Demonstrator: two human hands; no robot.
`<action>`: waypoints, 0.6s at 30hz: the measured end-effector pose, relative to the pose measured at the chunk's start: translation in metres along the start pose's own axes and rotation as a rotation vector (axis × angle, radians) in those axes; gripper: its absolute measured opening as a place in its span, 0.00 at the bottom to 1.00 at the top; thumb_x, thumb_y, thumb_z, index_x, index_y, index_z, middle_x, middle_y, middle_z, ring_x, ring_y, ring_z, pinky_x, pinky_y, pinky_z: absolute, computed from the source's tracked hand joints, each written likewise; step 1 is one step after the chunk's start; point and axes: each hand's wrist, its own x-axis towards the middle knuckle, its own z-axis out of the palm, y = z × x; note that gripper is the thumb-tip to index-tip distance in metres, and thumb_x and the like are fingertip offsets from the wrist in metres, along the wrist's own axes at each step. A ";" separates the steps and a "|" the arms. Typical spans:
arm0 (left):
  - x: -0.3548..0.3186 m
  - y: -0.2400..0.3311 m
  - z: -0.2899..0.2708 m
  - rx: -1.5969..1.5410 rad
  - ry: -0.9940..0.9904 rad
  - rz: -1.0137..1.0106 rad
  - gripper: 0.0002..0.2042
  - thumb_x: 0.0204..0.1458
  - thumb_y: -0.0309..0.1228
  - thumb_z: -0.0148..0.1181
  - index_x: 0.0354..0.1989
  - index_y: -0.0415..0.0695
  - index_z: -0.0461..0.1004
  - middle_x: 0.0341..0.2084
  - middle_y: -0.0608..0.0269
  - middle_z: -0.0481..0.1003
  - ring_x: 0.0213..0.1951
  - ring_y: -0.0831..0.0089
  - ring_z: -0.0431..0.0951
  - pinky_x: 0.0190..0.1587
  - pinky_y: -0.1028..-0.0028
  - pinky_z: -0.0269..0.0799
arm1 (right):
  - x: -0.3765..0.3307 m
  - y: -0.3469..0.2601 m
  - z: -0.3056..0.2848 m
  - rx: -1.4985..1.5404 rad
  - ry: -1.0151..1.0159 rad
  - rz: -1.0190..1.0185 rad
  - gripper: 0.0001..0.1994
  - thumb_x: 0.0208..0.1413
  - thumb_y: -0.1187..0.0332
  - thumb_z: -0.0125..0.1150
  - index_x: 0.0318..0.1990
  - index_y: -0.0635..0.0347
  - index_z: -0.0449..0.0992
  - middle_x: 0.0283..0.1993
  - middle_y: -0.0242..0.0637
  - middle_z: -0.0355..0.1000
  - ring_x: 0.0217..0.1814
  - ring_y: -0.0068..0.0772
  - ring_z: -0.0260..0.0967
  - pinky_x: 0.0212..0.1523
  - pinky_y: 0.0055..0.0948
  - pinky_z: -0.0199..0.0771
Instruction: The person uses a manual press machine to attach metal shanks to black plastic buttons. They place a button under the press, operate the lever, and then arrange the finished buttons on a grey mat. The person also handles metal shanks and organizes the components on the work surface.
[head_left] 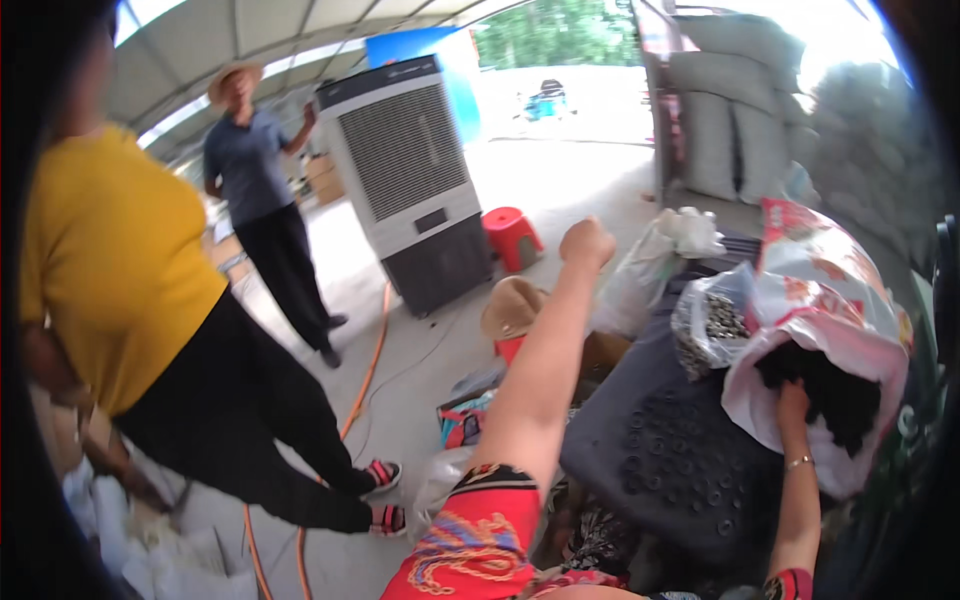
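My left arm stretches far forward over the floor, and my left hand (588, 243) is closed in a fist in mid-air, apart from everything around it. What the fist holds, if anything, is hidden. My right hand (793, 405) reaches into the mouth of a white and red sack (748, 385), against a mass of small black pieces (835, 390). Its fingertips are partly hidden among them. On the dark cloth-covered surface (620, 410) beside the sack lie many small black rings (680, 450). A clear plastic bag (690, 335) of small metallic-looking pieces stands near the sack's mouth.
A person in a yellow top (130, 270) stands close on the left; another in a straw hat (255, 160) is farther back. An air cooler (410, 150), a red stool (512, 238) and an orange hose (375, 350) occupy the floor. Stuffed sacks (735, 110) are piled at the far right.
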 end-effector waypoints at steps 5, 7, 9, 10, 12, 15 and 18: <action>-0.072 -0.011 0.054 -0.202 -0.082 0.104 0.24 0.45 0.37 0.55 0.52 0.40 0.73 0.35 0.44 0.78 0.39 0.48 0.79 0.44 0.57 0.74 | -0.020 -0.014 -0.024 0.218 -0.002 -0.005 0.13 0.41 0.80 0.57 0.38 0.63 0.74 0.39 0.55 0.71 0.39 0.56 0.73 0.40 0.50 0.73; -0.144 -0.025 0.084 -0.334 -0.006 0.206 0.23 0.46 0.35 0.59 0.53 0.40 0.72 0.33 0.46 0.78 0.38 0.50 0.79 0.43 0.58 0.73 | -0.032 0.002 -0.021 0.371 0.043 -0.026 0.12 0.40 0.78 0.57 0.36 0.64 0.73 0.36 0.52 0.71 0.41 0.56 0.73 0.41 0.47 0.72; -0.205 -0.021 0.081 -0.366 -0.059 0.156 0.24 0.45 0.35 0.61 0.52 0.39 0.73 0.41 0.45 0.78 0.46 0.52 0.78 0.50 0.62 0.72 | -0.051 0.003 -0.042 0.390 -0.036 0.035 0.12 0.40 0.78 0.57 0.37 0.64 0.73 0.35 0.52 0.72 0.41 0.56 0.72 0.41 0.46 0.71; -0.227 -0.036 0.089 -0.328 -0.047 0.165 0.24 0.45 0.36 0.59 0.53 0.44 0.72 0.44 0.46 0.76 0.48 0.50 0.76 0.50 0.55 0.71 | -0.061 -0.005 -0.059 0.393 -0.083 0.066 0.12 0.40 0.77 0.57 0.37 0.63 0.73 0.35 0.51 0.73 0.41 0.56 0.72 0.42 0.46 0.71; -0.252 -0.054 0.096 -0.254 -0.033 0.155 0.23 0.45 0.35 0.58 0.52 0.43 0.73 0.43 0.47 0.76 0.45 0.47 0.74 0.50 0.52 0.69 | -0.058 -0.019 -0.065 0.406 -0.008 -0.028 0.15 0.41 0.76 0.59 0.42 0.63 0.74 0.40 0.52 0.73 0.44 0.55 0.72 0.45 0.46 0.71; -0.294 -0.071 0.113 -0.155 0.050 0.180 0.20 0.49 0.32 0.59 0.50 0.34 0.72 0.45 0.44 0.75 0.49 0.49 0.72 0.54 0.57 0.66 | -0.032 -0.029 -0.064 0.109 -0.402 -0.119 0.13 0.42 0.70 0.62 0.38 0.64 0.77 0.40 0.53 0.73 0.45 0.55 0.72 0.46 0.47 0.73; -0.295 -0.066 0.112 -0.152 0.006 0.144 0.20 0.50 0.33 0.61 0.49 0.33 0.73 0.45 0.43 0.75 0.50 0.49 0.73 0.55 0.58 0.66 | -0.042 -0.057 -0.100 0.320 -0.180 -0.168 0.13 0.43 0.67 0.63 0.37 0.63 0.78 0.37 0.51 0.73 0.43 0.53 0.72 0.43 0.44 0.73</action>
